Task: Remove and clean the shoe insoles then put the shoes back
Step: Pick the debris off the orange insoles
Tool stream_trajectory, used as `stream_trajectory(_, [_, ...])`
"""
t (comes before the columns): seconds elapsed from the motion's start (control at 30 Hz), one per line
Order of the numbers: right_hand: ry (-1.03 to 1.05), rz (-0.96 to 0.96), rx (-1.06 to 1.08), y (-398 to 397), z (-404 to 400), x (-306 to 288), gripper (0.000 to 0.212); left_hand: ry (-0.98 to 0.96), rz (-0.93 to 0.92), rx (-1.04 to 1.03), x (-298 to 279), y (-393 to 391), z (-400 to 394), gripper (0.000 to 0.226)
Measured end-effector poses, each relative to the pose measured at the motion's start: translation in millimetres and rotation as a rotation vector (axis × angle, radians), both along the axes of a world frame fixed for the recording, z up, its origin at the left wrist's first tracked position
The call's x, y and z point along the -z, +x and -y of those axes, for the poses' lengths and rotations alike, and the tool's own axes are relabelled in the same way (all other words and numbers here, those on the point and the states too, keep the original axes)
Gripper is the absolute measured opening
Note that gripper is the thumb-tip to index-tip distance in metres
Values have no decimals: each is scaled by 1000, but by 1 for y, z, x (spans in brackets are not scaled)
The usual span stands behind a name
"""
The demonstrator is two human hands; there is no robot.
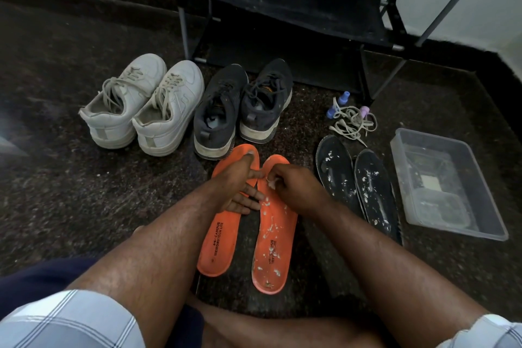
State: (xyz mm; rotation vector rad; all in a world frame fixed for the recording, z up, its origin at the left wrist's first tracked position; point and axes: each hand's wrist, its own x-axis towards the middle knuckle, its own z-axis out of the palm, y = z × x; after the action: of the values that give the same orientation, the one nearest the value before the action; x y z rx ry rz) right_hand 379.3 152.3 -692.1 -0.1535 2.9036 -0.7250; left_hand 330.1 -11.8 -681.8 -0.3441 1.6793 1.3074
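I see two orange insoles flat on floor, side by side. Left hand open, palm pressing left insole. Right hand clenched on white wad, touching right insole. Shoes just beyond.
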Motion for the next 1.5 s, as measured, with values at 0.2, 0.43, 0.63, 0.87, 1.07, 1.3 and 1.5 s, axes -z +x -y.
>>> stream_trajectory(0.2, [60,98,-30,1,1,-1,15,5,4,-3,0,0,0,74])
stream_trajectory(0.43, [39,29,-42,1,6,2,21,-2,2,-13,1,0,-1,75])
stream_trajectory(0.63, [26,27,55,-3,-6,-1,14,2,-4,-8,2,-1,0,74])
stream_trajectory(0.87, [-51,52,40,2,-2,0,15,1,0,-13,1,0,-1,74])
stream_trajectory(1.07, [63,-7,-5,2,-1,7,15,4,3,-5,2,0,0,74])
stream_trajectory(1.3, [-51,-17,144,-2,-5,6,15,4,-7,2,3,0,0,74])
stream_trajectory(1.5, [33,-47,118,-1,0,13,20,0,-6,5,2,1,0,74])
